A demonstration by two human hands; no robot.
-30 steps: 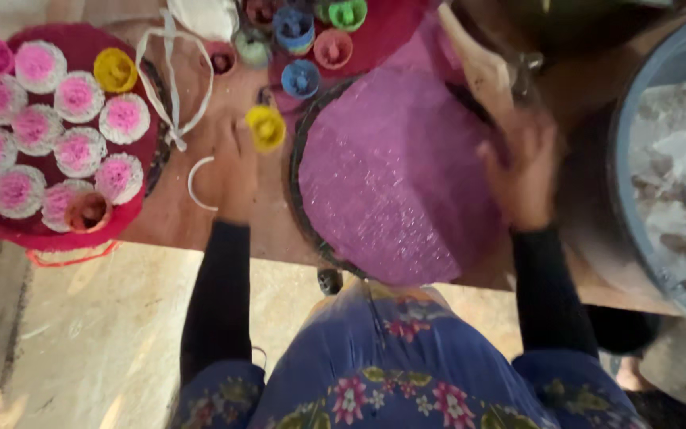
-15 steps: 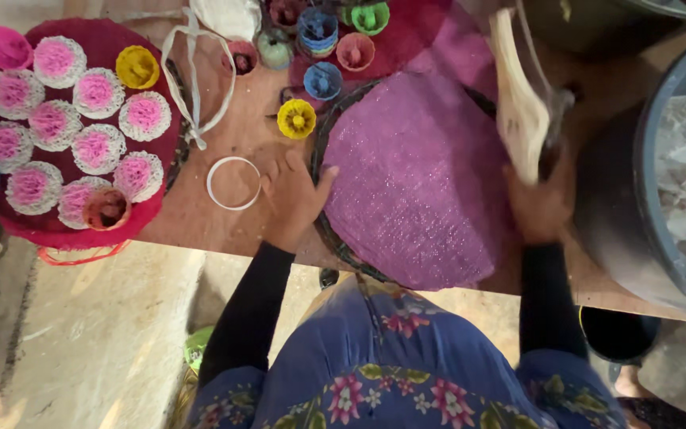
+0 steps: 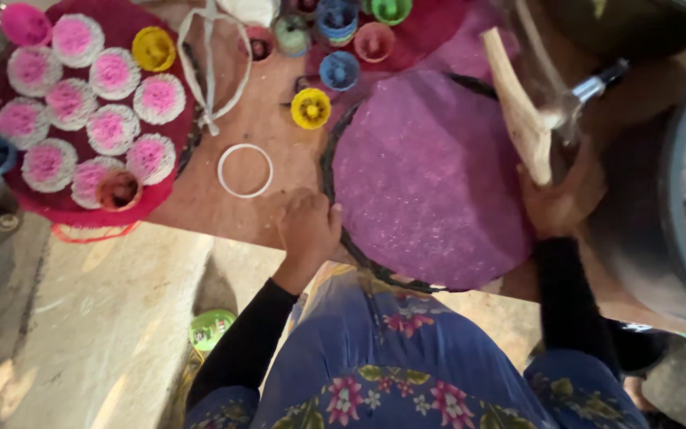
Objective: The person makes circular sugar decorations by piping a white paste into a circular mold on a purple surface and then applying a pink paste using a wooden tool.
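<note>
Left hand (image 3: 309,226) clamped on the near rim of the round purple tray (image 3: 430,179), right hand (image 3: 559,199) gripping its far edge (beside a wooden stick (image 3: 522,111)), steadying it between them on the counter (image 3: 256,119).

One view only, from a camera on the person's head, facing almost straight down and close in. The wooden tabletop (image 3: 271,119) fills the upper half of the frame, its near edge crossing the middle. Below it the person's flowered lap and the pale floor (image 3: 81,334) show. Both forearms reach up from the bottom edge. Things at the right edge are cut off.
</note>
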